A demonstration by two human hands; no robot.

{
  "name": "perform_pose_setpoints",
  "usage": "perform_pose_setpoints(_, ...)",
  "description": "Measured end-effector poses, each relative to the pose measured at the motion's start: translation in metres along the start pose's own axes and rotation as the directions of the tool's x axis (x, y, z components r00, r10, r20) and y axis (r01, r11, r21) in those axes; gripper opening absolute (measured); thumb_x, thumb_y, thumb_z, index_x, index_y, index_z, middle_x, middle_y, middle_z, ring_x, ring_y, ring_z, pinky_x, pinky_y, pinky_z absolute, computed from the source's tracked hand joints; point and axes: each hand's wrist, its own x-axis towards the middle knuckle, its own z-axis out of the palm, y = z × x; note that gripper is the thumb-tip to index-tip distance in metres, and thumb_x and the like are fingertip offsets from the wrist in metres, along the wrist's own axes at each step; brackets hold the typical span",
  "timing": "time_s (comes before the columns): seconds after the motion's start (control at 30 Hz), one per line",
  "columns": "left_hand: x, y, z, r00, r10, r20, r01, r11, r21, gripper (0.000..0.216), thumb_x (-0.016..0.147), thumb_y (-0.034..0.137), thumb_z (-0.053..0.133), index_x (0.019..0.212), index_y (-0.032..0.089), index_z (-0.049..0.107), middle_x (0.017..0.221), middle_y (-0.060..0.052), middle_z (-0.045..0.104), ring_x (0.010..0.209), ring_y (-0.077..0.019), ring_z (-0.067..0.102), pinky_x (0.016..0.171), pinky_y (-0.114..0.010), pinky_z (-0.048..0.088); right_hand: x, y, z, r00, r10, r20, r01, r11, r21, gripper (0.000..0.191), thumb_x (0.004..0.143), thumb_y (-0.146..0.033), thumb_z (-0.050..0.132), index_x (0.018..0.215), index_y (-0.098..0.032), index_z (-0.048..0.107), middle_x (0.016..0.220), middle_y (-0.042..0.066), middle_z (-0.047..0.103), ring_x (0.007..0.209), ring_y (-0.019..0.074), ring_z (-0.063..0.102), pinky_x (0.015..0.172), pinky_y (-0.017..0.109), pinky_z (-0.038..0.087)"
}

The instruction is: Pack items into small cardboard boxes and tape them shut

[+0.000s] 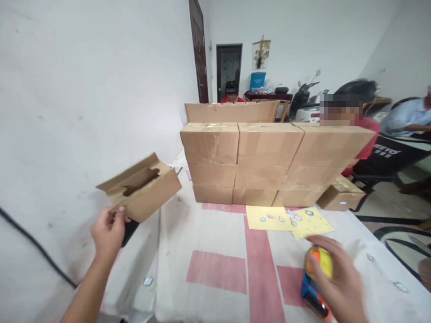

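My left hand (109, 229) pinches the near end of a small brown cardboard box (153, 197). The box is tilted at the left, its top flap raised and its inside partly showing. At the lower right, my right hand (340, 273) curls round what looks like a tape dispenser (311, 291), with a yellow roll, orange parts and a blue and black body. Some blur covers those fingers, and the palm hides part of the dispenser. Below the box in my left hand, a dark flat object (129, 232) shows in part.
Stacked cardboard boxes (261, 177) form a wall across the table (202, 233). Another small box (341, 195) stands to their right. Yellow sheets (269, 219) lie in front. A white wall (84, 112) bounds the left side. A person in red (367, 139) sits beyond, at the right.
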Motion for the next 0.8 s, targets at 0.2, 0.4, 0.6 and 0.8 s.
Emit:
perform_pose_setpoints(0.2, -0.128, 0.026, 0.013, 0.932, 0.213, 0.293, -0.061, 0.89, -0.453, 0.016, 0.092, 0.037, 0.048, 0.085, 0.024, 0.054, 0.097, -0.012, 0.077, 0.098, -0.0263, 0.075, 0.082, -0.041, 0.062, 0.012, -0.053, 0.141, 0.736, -0.242, 0.632, 0.019, 0.941, 0.339, 0.109, 0.083, -0.045, 0.076, 0.165, -0.028, 0.006, 0.17, 0.017, 0.022, 0.158, 0.036, 0.023, 0.122, 0.059, 0.036)
perform_pose_setpoints(0.4, -0.165, 0.05, 0.024, 0.829, 0.384, 0.407, -0.143, 0.848, -0.51, 0.01, 0.087, 0.019, 0.049, 0.09, 0.025, 0.056, 0.119, -0.013, 0.076, 0.113, -0.0259, 0.072, 0.093, -0.044, 0.059, -0.035, -0.03, 0.146, 0.805, -0.198, 0.559, -0.053, 0.915, 0.4, 0.105, 0.084, -0.021, 0.066, 0.165, -0.032, 0.001, 0.164, 0.017, 0.03, 0.153, 0.0339, 0.033, 0.121, 0.056, 0.037)
perform_pose_setpoints(0.6, -0.158, 0.064, 0.023, 0.682, 0.502, 0.532, -0.285, 0.852, -0.44, 0.027, 0.071, 0.004, 0.046, 0.089, 0.022, 0.055, 0.138, -0.013, 0.067, 0.122, -0.0257, 0.066, 0.091, -0.038, 0.057, -0.028, -0.038, 0.084, 0.722, -0.194, 0.664, 0.102, 0.979, 0.176, 0.094, 0.079, -0.017, 0.064, 0.162, -0.035, 0.025, 0.169, 0.018, 0.011, 0.14, 0.0391, 0.049, 0.098, 0.054, 0.056)
perform_pose_setpoints(0.8, -0.121, 0.096, 0.019, 0.304, 0.62, 0.723, -0.648, 0.691, -0.319, 0.06, 0.061, -0.002, 0.045, 0.109, 0.026, 0.068, 0.141, -0.003, 0.066, 0.111, -0.0254, 0.061, 0.089, -0.037, 0.052, 0.033, -0.054, 0.072, 0.411, -0.457, 0.789, 0.44, 0.857, 0.268, 0.082, 0.075, -0.022, 0.071, 0.153, -0.032, 0.048, 0.158, 0.014, 0.044, 0.129, 0.0345, 0.057, 0.097, 0.046, 0.051)
